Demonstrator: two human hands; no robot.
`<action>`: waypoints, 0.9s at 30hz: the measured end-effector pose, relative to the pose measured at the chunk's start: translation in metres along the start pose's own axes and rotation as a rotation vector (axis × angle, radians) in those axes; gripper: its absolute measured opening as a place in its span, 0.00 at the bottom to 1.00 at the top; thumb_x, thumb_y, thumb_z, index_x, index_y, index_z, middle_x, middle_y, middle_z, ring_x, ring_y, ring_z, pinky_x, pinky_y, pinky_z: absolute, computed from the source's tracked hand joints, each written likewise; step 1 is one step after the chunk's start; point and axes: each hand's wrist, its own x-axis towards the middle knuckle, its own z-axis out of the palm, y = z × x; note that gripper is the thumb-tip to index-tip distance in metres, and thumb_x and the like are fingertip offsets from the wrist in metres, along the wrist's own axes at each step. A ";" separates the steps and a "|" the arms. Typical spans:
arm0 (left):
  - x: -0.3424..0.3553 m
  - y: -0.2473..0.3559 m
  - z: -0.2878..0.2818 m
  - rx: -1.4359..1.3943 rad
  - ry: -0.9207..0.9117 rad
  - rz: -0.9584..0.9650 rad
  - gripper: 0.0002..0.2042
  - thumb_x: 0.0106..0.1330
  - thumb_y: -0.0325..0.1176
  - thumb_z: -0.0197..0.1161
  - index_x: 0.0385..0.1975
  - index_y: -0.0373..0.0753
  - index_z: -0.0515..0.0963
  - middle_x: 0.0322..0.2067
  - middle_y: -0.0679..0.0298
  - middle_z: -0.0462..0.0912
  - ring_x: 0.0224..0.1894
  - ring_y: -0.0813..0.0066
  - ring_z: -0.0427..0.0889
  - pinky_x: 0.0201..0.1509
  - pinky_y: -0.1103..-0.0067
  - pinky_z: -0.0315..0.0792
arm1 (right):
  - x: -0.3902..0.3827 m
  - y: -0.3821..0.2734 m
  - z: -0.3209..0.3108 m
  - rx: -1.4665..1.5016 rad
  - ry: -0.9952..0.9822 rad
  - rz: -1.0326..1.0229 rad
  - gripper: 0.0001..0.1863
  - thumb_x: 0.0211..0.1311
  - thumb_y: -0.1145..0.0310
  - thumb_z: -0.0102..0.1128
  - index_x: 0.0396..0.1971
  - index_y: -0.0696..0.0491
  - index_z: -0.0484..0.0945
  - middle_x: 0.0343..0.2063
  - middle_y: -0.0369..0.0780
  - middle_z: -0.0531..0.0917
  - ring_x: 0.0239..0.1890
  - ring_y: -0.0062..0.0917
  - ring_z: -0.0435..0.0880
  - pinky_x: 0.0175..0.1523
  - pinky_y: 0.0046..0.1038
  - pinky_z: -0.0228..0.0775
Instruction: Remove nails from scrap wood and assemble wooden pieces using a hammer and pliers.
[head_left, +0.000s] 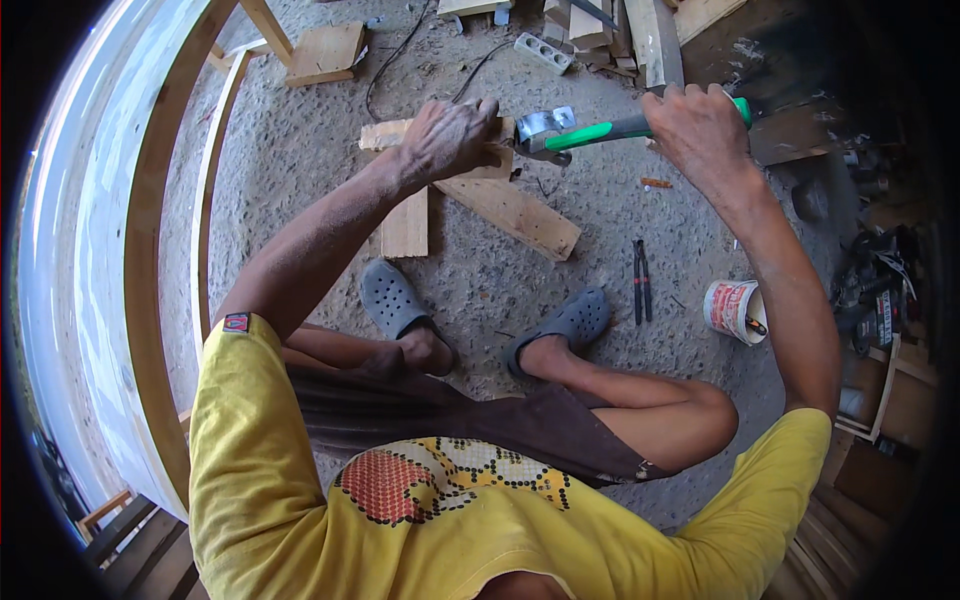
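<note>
A: Head view: what is the right hand doing?

B: It is clamping around the hammer, its fingers wrapping the dark section of the handle. The green butt end is projecting beyond the outer side of the fist.

A: How is the hammer lying in that grip?

B: The handle is running almost level across the view, and the head is pointing toward the left hand. A shiny metal piece is sitting just beside the head.

A: State the condition of the left hand.

B: It is curling over the short wooden block, knuckles upward. The fingertips are hiding beneath the hand, so I cannot tell whether they are clamping the block or merely pressing on it. The two hands are standing apart, with the hammer's head end lying between them.

A: Where is the wood resting?

B: The block is showing on the left side of the left hand. A longer board is lying aslant below, and an upright-set piece is lying left of it, on the rough floor.

A: Which items are lying nearer the right arm?

B: A slim tool with red-and-black handles is lying on the floor, and a white bucket is tilting beside the right forearm.
</note>
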 end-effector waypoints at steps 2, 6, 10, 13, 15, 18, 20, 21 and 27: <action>-0.006 -0.001 0.015 -0.095 -0.043 -0.062 0.28 0.57 0.53 0.77 0.44 0.40 0.70 0.33 0.53 0.85 0.35 0.47 0.87 0.35 0.57 0.75 | -0.002 -0.007 0.013 -0.038 0.220 -0.004 0.02 0.59 0.68 0.64 0.28 0.47 0.84 0.24 0.38 0.87 0.31 0.29 0.91 0.37 0.33 0.76; -0.013 0.010 0.050 -0.112 -0.092 -0.116 0.24 0.62 0.51 0.75 0.43 0.42 0.71 0.30 0.59 0.86 0.29 0.58 0.87 0.30 0.63 0.74 | -0.014 -0.030 0.043 0.068 0.103 0.021 0.03 0.59 0.68 0.64 0.27 0.45 0.83 0.24 0.36 0.86 0.33 0.27 0.90 0.38 0.33 0.74; -0.002 0.022 0.055 -0.017 -0.085 -0.043 0.22 0.63 0.52 0.75 0.42 0.44 0.72 0.30 0.62 0.86 0.26 0.68 0.84 0.28 0.67 0.73 | -0.023 -0.023 0.070 0.109 0.126 0.069 0.03 0.61 0.68 0.64 0.27 0.43 0.81 0.24 0.34 0.85 0.33 0.26 0.88 0.39 0.32 0.72; -0.005 0.018 0.044 -0.007 -0.063 -0.058 0.21 0.66 0.51 0.73 0.43 0.43 0.73 0.28 0.62 0.84 0.23 0.71 0.80 0.23 0.69 0.72 | -0.017 -0.016 0.089 -0.051 0.229 -0.010 0.02 0.60 0.66 0.65 0.30 0.41 0.80 0.22 0.31 0.82 0.31 0.24 0.87 0.38 0.32 0.71; -0.007 0.020 0.043 0.052 -0.035 -0.112 0.19 0.69 0.51 0.70 0.42 0.43 0.74 0.27 0.62 0.83 0.23 0.72 0.80 0.23 0.70 0.73 | -0.014 -0.015 0.098 -0.029 0.184 -0.019 0.03 0.59 0.65 0.66 0.30 0.41 0.80 0.22 0.30 0.81 0.32 0.23 0.86 0.38 0.31 0.70; -0.001 0.028 0.051 0.072 -0.080 -0.143 0.19 0.69 0.52 0.70 0.42 0.44 0.74 0.26 0.63 0.83 0.24 0.69 0.83 0.23 0.68 0.75 | -0.012 -0.016 0.107 0.030 0.276 0.082 0.04 0.58 0.67 0.65 0.32 0.42 0.79 0.27 0.31 0.80 0.37 0.22 0.85 0.41 0.29 0.70; 0.006 0.027 0.051 0.086 -0.034 -0.041 0.20 0.68 0.53 0.71 0.43 0.44 0.74 0.26 0.64 0.85 0.25 0.67 0.86 0.23 0.67 0.75 | -0.010 -0.015 0.111 0.205 0.148 0.124 0.05 0.57 0.68 0.65 0.31 0.43 0.78 0.27 0.31 0.80 0.36 0.23 0.84 0.41 0.31 0.70; 0.003 0.024 0.046 0.042 -0.062 -0.100 0.20 0.66 0.53 0.73 0.42 0.44 0.75 0.28 0.62 0.85 0.28 0.64 0.87 0.26 0.65 0.76 | -0.007 -0.016 0.113 0.155 0.122 0.083 0.05 0.57 0.67 0.66 0.31 0.43 0.78 0.27 0.31 0.80 0.36 0.24 0.84 0.41 0.31 0.71; 0.003 0.018 0.039 0.007 -0.132 -0.257 0.20 0.67 0.52 0.72 0.46 0.45 0.75 0.28 0.60 0.89 0.24 0.68 0.87 0.22 0.69 0.75 | -0.003 -0.006 0.117 0.165 0.322 0.112 0.06 0.56 0.64 0.68 0.28 0.43 0.77 0.27 0.29 0.81 0.36 0.23 0.86 0.41 0.32 0.72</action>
